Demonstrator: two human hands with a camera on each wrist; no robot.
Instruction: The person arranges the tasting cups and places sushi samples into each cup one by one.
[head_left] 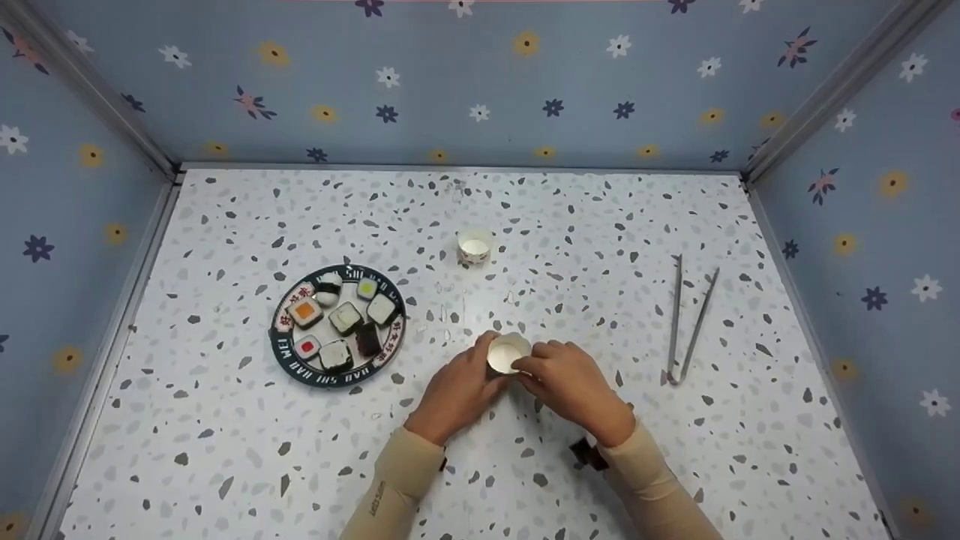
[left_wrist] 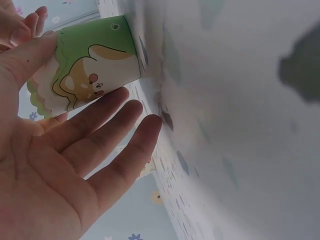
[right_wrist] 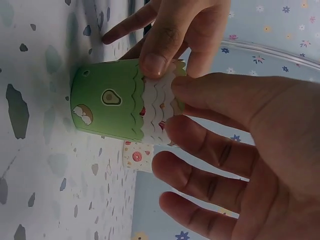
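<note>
plate (head_left: pixel 306 373): "HAO SHI HAO WEI", "好" | left sleeve (head_left: pixel 397 469): "Letsslim"

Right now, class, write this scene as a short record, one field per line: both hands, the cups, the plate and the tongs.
Left hand: grips the nested cups' side
Right hand: pinches the nested cups' rim
Nested cups: green outermost, between the hands
Other cup: upright, beyond the hands
Plate: left, holding sushi pieces
Tongs: right, lying with arms apart
</note>
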